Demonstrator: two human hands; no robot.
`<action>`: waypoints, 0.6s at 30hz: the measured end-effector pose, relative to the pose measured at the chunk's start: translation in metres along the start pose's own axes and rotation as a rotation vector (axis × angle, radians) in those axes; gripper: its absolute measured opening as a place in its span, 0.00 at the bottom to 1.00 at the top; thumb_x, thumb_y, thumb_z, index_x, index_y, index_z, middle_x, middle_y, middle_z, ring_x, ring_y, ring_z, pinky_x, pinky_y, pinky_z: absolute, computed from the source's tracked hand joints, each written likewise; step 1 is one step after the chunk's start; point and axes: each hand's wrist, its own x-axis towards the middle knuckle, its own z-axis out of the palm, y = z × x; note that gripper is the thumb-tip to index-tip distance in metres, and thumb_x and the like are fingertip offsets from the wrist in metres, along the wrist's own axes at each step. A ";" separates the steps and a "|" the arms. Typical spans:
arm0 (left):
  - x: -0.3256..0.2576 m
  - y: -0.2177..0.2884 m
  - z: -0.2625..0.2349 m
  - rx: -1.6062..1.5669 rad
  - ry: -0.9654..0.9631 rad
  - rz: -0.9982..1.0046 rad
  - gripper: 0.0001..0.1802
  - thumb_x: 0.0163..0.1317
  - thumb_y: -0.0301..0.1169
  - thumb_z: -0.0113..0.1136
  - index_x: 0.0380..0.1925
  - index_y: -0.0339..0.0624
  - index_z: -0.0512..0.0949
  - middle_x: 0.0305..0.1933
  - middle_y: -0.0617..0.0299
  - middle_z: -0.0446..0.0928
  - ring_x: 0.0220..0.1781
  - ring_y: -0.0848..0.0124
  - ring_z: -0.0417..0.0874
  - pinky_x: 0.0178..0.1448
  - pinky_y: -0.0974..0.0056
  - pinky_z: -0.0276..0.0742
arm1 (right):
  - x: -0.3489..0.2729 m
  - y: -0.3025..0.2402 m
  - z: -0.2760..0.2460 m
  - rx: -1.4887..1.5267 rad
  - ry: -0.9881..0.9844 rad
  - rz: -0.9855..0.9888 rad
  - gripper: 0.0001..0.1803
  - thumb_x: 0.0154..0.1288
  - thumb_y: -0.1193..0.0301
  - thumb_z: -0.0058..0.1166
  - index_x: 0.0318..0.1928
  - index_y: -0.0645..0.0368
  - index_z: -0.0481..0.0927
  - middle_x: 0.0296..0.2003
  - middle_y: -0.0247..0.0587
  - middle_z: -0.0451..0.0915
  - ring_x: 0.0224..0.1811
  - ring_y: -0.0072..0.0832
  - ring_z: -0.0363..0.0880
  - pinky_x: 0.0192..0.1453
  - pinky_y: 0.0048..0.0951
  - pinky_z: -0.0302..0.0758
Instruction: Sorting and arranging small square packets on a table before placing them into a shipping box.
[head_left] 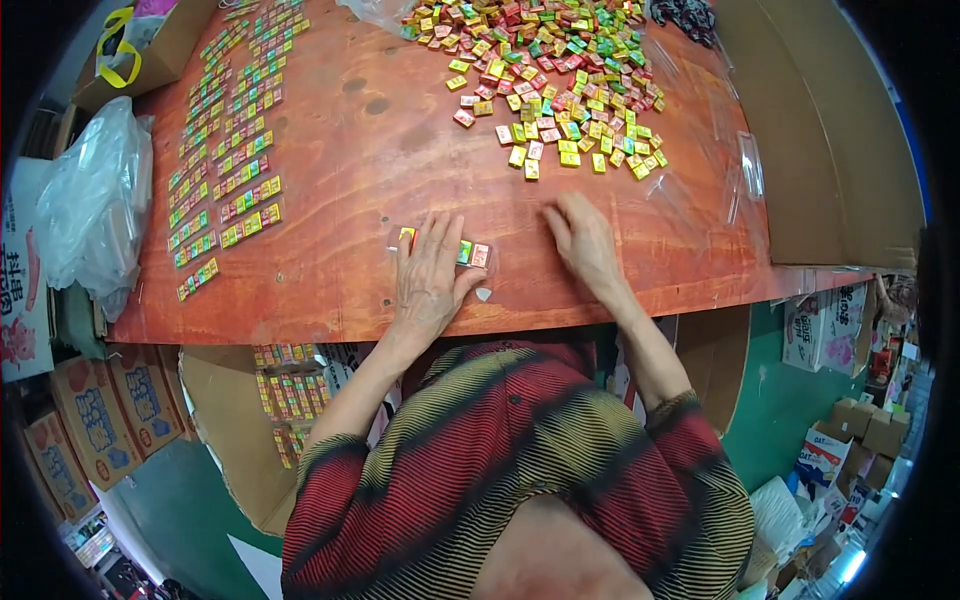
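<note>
My left hand (431, 275) lies with its fingers stretched over a short row of small coloured boxes in a clear plastic tray, near the table's front edge. From under the fingers show a yellow box (407, 234) on the left and a pale pink box (480, 256) on the right; the middle of the row is covered. To the right, my right hand (587, 243) is above the wood, its fingers curled in. Whatever may be inside them is hidden. Beyond it spreads a large heap of small yellow, red and green boxes (570, 158).
Filled strips of boxes (250, 225) stand in columns on the table's left. Clear plastic trays (748, 168) lie at the right, beside a tall cardboard box (830, 150). A plastic bag (95, 200) hangs at the left edge. Below the table, an open carton (235, 430) holds more strips.
</note>
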 end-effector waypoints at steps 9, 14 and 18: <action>-0.004 -0.011 -0.028 -0.063 0.360 -0.085 0.17 0.50 0.25 0.59 0.43 0.37 0.73 0.45 0.50 0.72 0.48 0.52 0.72 0.48 0.55 0.67 | 0.029 -0.021 -0.009 -0.103 0.129 -0.077 0.10 0.59 0.72 0.51 0.42 0.56 0.75 0.31 0.45 0.72 0.31 0.41 0.74 0.33 0.36 0.70; -0.081 0.006 -0.046 -0.204 0.126 0.064 0.05 0.49 0.22 0.58 0.29 0.39 0.76 0.26 0.56 0.73 0.27 0.60 0.74 0.30 0.60 0.69 | -0.033 -0.047 -0.030 0.373 -0.390 -0.178 0.07 0.57 0.74 0.52 0.36 0.63 0.76 0.29 0.46 0.75 0.33 0.40 0.76 0.37 0.34 0.72; -0.132 -0.017 -0.017 -0.217 -0.104 -0.095 0.04 0.51 0.26 0.58 0.28 0.39 0.77 0.23 0.54 0.73 0.29 0.58 0.75 0.31 0.58 0.70 | -0.078 -0.044 -0.012 0.346 -0.688 -0.172 0.09 0.59 0.73 0.50 0.38 0.63 0.76 0.32 0.46 0.78 0.37 0.41 0.77 0.41 0.34 0.73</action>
